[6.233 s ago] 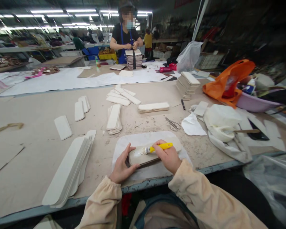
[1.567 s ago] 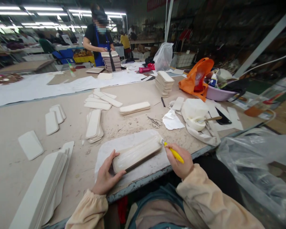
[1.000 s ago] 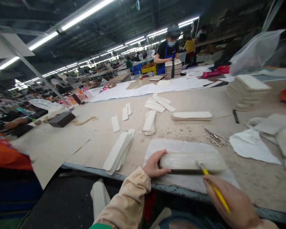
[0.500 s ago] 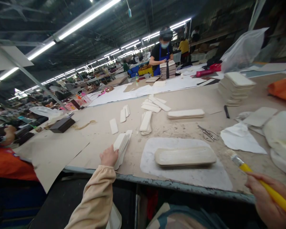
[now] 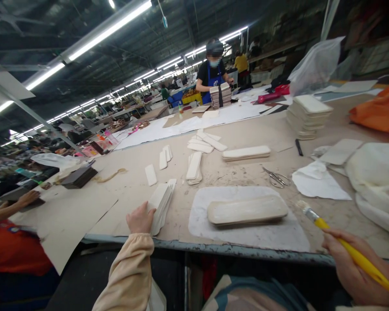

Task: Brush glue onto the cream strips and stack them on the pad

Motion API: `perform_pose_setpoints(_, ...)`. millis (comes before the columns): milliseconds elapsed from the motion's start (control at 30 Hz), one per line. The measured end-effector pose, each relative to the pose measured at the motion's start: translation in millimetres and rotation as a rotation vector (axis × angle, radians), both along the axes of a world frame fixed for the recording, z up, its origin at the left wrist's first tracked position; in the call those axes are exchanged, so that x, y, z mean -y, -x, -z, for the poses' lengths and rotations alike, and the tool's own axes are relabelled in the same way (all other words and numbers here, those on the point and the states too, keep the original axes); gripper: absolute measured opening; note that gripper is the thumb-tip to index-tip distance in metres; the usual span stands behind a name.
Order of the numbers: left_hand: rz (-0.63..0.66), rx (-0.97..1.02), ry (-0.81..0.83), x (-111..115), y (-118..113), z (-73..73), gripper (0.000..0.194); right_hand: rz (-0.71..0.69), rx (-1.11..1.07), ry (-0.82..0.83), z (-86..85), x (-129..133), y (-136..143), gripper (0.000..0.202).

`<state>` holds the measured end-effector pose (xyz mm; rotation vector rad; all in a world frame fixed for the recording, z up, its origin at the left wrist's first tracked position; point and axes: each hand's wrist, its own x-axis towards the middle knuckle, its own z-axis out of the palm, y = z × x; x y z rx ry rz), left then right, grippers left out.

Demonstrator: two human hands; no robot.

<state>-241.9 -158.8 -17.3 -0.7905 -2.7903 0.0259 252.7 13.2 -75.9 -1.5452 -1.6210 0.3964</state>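
My left hand (image 5: pixel 140 218) rests at the near left edge of a fanned stack of white strips (image 5: pixel 162 205), its thumb and fingers on the strips' side. In my right hand (image 5: pixel 356 259), at the lower right, is a yellow-handled brush (image 5: pixel 346 248) with its bristles pointing up and left over the table. Between the hands, a stack of long rounded pieces (image 5: pixel 248 210) lies on a white sheet (image 5: pixel 199 216); the top piece looks glossy. Smaller stacks of white strips (image 5: pixel 194 166) lie behind it.
Scissors (image 5: pixel 277 178), a black marker (image 5: pixel 298 147) and a crumpled white cloth (image 5: pixel 319 180) lie to the right, near a tall stack (image 5: pixel 307 116). Dark pieces (image 5: pixel 79 177) sit left. A person in a blue apron (image 5: pixel 214 75) stands across the table; another person's arm (image 5: pixel 16 206) reaches in left.
The view has shifted slightly. My left hand sits a little lower on the side of the strip stack. At the left, the other person's arm now extends farther over the dark pieces.
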Motion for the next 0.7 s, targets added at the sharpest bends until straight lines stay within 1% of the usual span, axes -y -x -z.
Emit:
perform_pose_setpoints(67, 0.013, -0.017, -0.042, 1, -1, -2.3, 0.047, -0.031, -0.044, 0.017, -1.2, 0, 0, 0.029)
perform_pose_setpoints(133, 0.024, -0.009, -0.084, 3, -3, -7.8, 0.042, -0.051, -0.098, -0.001, -3.6, 1, 1, 0.025)
perform_pose_setpoints(200, 0.025, 0.013, -0.121, 6, -7, -17.4, 0.039, -0.074, -0.163, -0.029, -7.8, 3, 4, 0.023)
perform_pose_setpoints(267, 0.048, 0.039, -0.205, 9, -14, -30.0, 0.04, -0.109, -0.24, -0.053, -13.0, 4, 8, 0.025)
perform_pose_setpoints(300, 0.082, 0.06, -0.295, 8, -20, -36.4, 0.039, -0.131, -0.286, -0.066, -15.6, 4, 11, 0.026)
perform_pose_setpoints(333, 0.141, 0.108, -0.367, 7, -27, -42.3, 0.037, -0.154, -0.337, -0.081, -17.9, 4, 15, 0.025)
perform_pose_setpoints(400, 0.255, 0.253, -0.426, 1, -50, -50.3, 0.032, -0.204, -0.433, -0.101, -21.2, 4, 22, 0.02)
perform_pose_setpoints(433, 0.321, 0.349, -0.417, -4, -66, -51.6, 0.031, -0.245, -0.485, -0.103, -22.3, 4, 26, 0.016)
perform_pose_setpoints(467, 0.413, 0.456, -0.398, -10, -84, -50.7, 0.03, -0.306, -0.538, -0.096, -22.9, 4, 29, 0.014)
perform_pose_setpoints(533, 0.633, 0.693, -0.325, -23, -125, -43.1, 0.028, -0.48, -0.638, -0.051, -23.5, 8, 36, 0.013)
perform_pose_setpoints(567, 0.721, 0.796, -0.278, -30, -145, -37.0, 0.027, -0.572, -0.671, -0.018, -23.4, 11, 39, 0.016)
perform_pose_setpoints(600, 0.779, 0.883, -0.234, -37, -165, -30.2, 0.026, -0.645, -0.681, 0.019, -22.9, 15, 42, 0.019)
perform_pose_setpoints(633, 0.807, 0.939, -0.212, -44, -183, -23.2, 0.025, -0.682, -0.663, 0.053, -22.0, 19, 43, 0.022)
perform_pose_setpoints(667, 0.816, 0.98, -0.196, -50, -198, -16.5, 0.023, -0.669, -0.624, 0.076, -20.6, 23, 44, 0.023)
perform_pose_setpoints(700, 0.815, 1.015, -0.186, -55, -210, -10.7, 0.021, -0.62, -0.57, 0.093, -18.8, 26, 45, 0.024)
